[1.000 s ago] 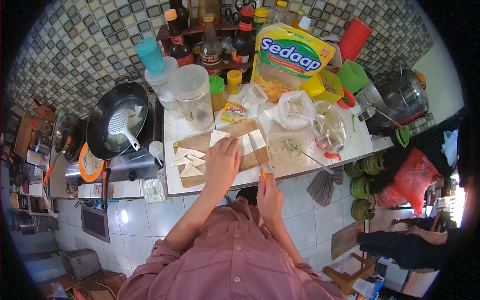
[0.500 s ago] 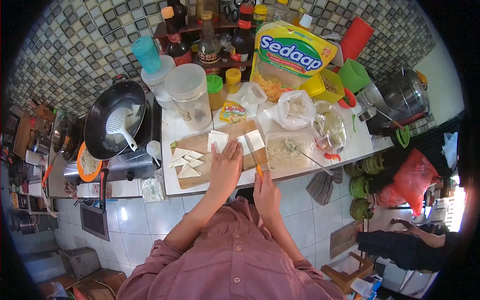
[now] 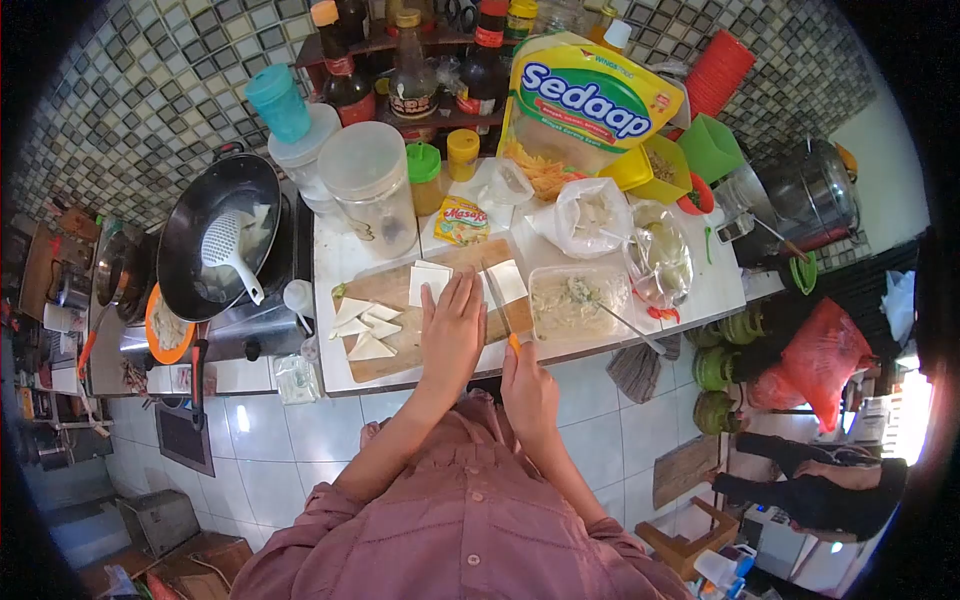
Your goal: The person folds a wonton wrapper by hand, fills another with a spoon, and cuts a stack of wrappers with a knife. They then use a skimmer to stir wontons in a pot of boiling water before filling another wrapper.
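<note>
My left hand (image 3: 452,335) lies flat with fingers extended over thin white square sheets, perhaps wrappers, on a wooden cutting board (image 3: 400,283). In my right hand (image 3: 529,388) is a knife (image 3: 497,292) with an orange handle, its blade resting across the sheet beside my left fingers. A piece of white sheet (image 3: 510,281) shows right of the blade. More square sheets (image 3: 428,284) lie beyond my left fingertips. Several white triangular pieces (image 3: 366,328) sit in a group on the left of the board.
A clear tray of shredded food (image 3: 565,305) with a spoon stands right of the board. Jars (image 3: 367,185), a seasoning packet (image 3: 461,221) and a large yellow-green bag (image 3: 590,105) line the back. Left, a wok (image 3: 190,215) holds a white slotted spatula. Another person (image 3: 800,475) stands lower right.
The view has shifted slightly, with the counter's left side moving leftward. Both hands and the knife keep nearly the same places. The other person's legs are now farther apart.
</note>
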Demonstrator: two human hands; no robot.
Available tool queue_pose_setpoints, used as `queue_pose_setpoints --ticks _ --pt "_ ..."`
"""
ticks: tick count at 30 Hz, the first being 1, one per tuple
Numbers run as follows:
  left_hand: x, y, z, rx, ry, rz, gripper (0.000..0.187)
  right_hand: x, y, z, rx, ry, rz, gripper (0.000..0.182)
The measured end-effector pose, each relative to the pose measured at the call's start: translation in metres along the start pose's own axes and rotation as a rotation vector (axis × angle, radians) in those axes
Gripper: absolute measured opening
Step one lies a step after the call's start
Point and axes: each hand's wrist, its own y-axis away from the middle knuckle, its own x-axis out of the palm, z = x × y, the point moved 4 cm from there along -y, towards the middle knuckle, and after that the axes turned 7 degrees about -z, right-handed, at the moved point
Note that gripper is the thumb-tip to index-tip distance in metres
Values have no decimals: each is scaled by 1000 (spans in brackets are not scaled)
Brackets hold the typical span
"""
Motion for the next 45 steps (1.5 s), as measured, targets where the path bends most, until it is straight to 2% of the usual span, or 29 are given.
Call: queue_pose_setpoints --ticks 4,10,15,18,23,30,33,39,45 --pt "0 -1 0 -11 3 23 38 3 -12 7 -32 -14 -39 24" --pt "-1 -1 0 -13 -21 36 39 -1 -11 7 15 -1 9 24" --pt "0 0 2 -27 -6 50 39 -1 9 -2 65 145 55 27" --pt "0 0 1 -21 -16 51 39 -1 -3 5 75 74 87 29" --pt "2 1 2 -5 -46 49 38 5 -15 9 30 63 64 30" --pt "3 3 3 8 -58 7 39 -11 10 -8 22 160 76 29" --pt "3 3 2 11 -70 7 39 -7 -3 0 -36 99 -14 30" --pt "4 4 4 20 -53 -2 40 4 -31 9 -83 137 -24 30" --pt "2 3 5 27 -67 4 43 -16 -2 -6 -8 117 56 31"
